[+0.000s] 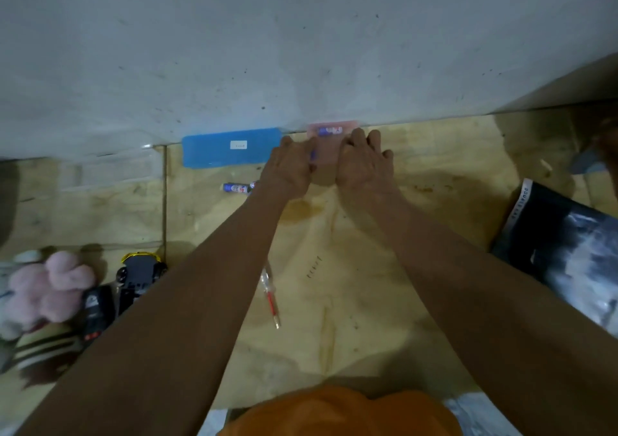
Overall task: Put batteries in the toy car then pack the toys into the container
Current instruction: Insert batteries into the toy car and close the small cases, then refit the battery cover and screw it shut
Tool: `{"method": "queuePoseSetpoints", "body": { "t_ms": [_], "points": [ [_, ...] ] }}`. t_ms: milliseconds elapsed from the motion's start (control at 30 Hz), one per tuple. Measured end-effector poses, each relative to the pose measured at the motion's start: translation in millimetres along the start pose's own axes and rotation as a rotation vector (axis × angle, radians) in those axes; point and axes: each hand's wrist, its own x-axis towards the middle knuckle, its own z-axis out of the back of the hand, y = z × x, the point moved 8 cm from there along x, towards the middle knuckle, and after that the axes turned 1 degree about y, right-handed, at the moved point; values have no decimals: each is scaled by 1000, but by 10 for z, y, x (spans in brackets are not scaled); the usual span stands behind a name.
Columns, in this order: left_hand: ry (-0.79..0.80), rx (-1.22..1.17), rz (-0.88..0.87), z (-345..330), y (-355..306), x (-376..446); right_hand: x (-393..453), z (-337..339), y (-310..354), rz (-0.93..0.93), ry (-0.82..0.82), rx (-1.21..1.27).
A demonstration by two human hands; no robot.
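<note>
Both arms reach forward to a pink see-through battery case (pixel 331 130) lying on the floor against the wall. My left hand (pixel 290 165) holds its left end and my right hand (pixel 365 160) holds its right end, fingers curled over it. Blue-and-white batteries show inside the case. A loose battery (pixel 235 188) lies just left of my left wrist. The toy car (pixel 140 273), black with a yellow rim, lies upside down at the lower left. A black remote control (pixel 97 308) sits beside it. A red-handled screwdriver (pixel 271 298) lies on the floor between my arms.
A blue lid (pixel 230 148) lies flat by the wall, left of the case. A clear plastic container (pixel 110 168) stands further left. A pink plush toy (pixel 50 288) lies at the far left. A black bag (pixel 568 251) sits at the right. Brown paper (pixel 351 268) covers the floor.
</note>
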Motion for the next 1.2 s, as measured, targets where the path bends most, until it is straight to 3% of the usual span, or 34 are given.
{"method": "queuePoseSetpoints", "body": {
  "t_ms": [67,200,333,433,633,833,1033,1200],
  "points": [
    [-10,-57,-50,71,50,-155,-77,69,14,-23,-14,14],
    [-274,-202,-85,351,407,-723,-382,91,368,95,-156,179],
    [-474,-186,15,456,1082,-1492,-681,-230,927,260,-153,382],
    [-554,-153,147,471,1598,-2063,-765,-451,1262,324,-191,360],
    [-469,-131,355,321,2282,-2605,-575,-718,1554,327,-297,150],
    [-345,-160,333,83,2545,-2614,-377,-840,1611,335,-422,-4],
    [-335,-127,335,42,2605,-2643,-365,-902,1677,388,-549,43],
    [-332,-143,328,-2,2623,-2675,-424,-855,1749,441,-694,-90]
  ]
}}
